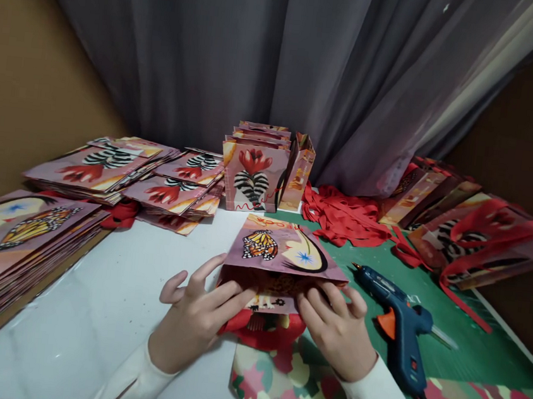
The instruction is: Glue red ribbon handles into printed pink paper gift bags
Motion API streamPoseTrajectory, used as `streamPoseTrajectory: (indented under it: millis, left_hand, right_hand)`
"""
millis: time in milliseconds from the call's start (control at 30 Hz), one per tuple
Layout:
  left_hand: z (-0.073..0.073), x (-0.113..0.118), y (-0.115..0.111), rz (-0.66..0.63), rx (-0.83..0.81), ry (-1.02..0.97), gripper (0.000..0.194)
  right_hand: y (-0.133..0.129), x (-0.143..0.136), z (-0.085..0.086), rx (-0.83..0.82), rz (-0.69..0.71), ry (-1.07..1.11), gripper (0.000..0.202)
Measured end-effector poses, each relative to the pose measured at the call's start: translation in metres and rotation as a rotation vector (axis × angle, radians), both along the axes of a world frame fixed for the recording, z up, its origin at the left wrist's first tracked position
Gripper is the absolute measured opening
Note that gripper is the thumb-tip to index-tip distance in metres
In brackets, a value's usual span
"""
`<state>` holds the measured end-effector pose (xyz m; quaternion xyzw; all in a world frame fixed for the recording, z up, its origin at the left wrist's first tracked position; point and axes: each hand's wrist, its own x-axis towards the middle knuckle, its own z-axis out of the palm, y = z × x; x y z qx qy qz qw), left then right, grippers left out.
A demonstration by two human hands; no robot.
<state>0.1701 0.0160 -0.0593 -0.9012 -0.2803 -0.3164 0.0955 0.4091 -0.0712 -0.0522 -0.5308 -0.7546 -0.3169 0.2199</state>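
A paper gift bag printed with a butterfly and a pale face lies in front of me, its mouth towards me and partly spread. My left hand grips the near edge of the mouth on the left, with its outer fingers lifted away. On the other side, my right hand holds the same edge, fingertips curled at the opening. Both thumbs are hidden. A red ribbon loops out just below the mouth, between my wrists. Right of my right hand lies a dark blue glue gun with an orange trigger.
Flat bags are stacked at left and back left. Upright bags stand by the grey curtain. A red ribbon heap and ribboned bags sit at right. A green mat covers the white table's right side.
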Motion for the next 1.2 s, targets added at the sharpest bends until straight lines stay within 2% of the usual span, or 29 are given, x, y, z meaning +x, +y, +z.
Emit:
streamPoseTrajectory:
  millis: [67,133,300,433,567,600,667,700,767,833,933,1033,1100,1167,1200]
  left_hand:
    - [-0.001,-0.001,0.001,-0.017,0.061,0.028,0.046]
    - [-0.003,0.0,0.001,-0.016,0.074,-0.039,0.043]
    - [-0.006,0.009,-0.008,-0.057,0.118,-0.2,0.04]
    - [-0.002,0.01,-0.009,-0.03,0.11,-0.265,0.038]
    - [0.013,-0.001,0.002,-0.049,0.011,-0.093,0.024]
    - [0.017,-0.005,0.005,-0.089,-0.019,-0.022,0.028]
    - [0.025,-0.014,0.011,-0.185,-0.1,0.088,0.059]
    - [0.028,-0.017,0.013,-0.217,-0.148,0.123,0.064]
    - [0.03,-0.021,0.015,-0.229,-0.213,0.158,0.05]
    - [0.029,-0.018,0.013,-0.176,-0.195,0.136,0.045]
    - [0.019,-0.005,0.005,-0.04,-0.065,0.046,0.038]
    - [0.003,0.009,-0.012,0.213,0.124,0.022,0.032]
    - [-0.006,0.017,-0.024,0.405,0.266,0.014,0.039]
    - [-0.01,0.022,-0.031,0.387,0.312,0.014,0.041]
    - [-0.01,0.024,-0.032,0.304,0.303,0.021,0.039]
  right_hand:
    - [0.0,0.0,0.0,-0.049,-0.012,0.007,0.023]
    - [0.001,0.001,0.0,-0.073,0.015,0.018,0.025]
    - [0.004,0.002,0.0,-0.046,0.13,0.071,0.028]
    - [0.006,0.0,0.006,-0.026,0.159,0.138,0.03]
    - [0.012,0.001,0.009,-0.007,0.152,0.099,0.027]
    - [0.013,0.002,0.008,-0.02,0.146,0.084,0.027]
    - [0.015,0.005,0.007,-0.06,0.139,0.069,0.028]
    - [0.015,0.006,0.006,-0.086,0.143,0.071,0.029]
    - [0.015,0.009,0.005,-0.141,0.165,0.091,0.031]
    - [0.015,0.01,0.006,-0.183,0.188,0.114,0.032]
    - [0.016,0.008,0.006,-0.194,0.201,0.133,0.032]
    - [0.017,0.003,0.005,-0.163,0.197,0.127,0.029]
    - [0.016,-0.001,0.005,-0.127,0.184,0.121,0.028]
    - [0.016,-0.005,0.004,-0.104,0.169,0.123,0.026]
    - [0.015,-0.006,0.004,-0.1,0.166,0.125,0.026]
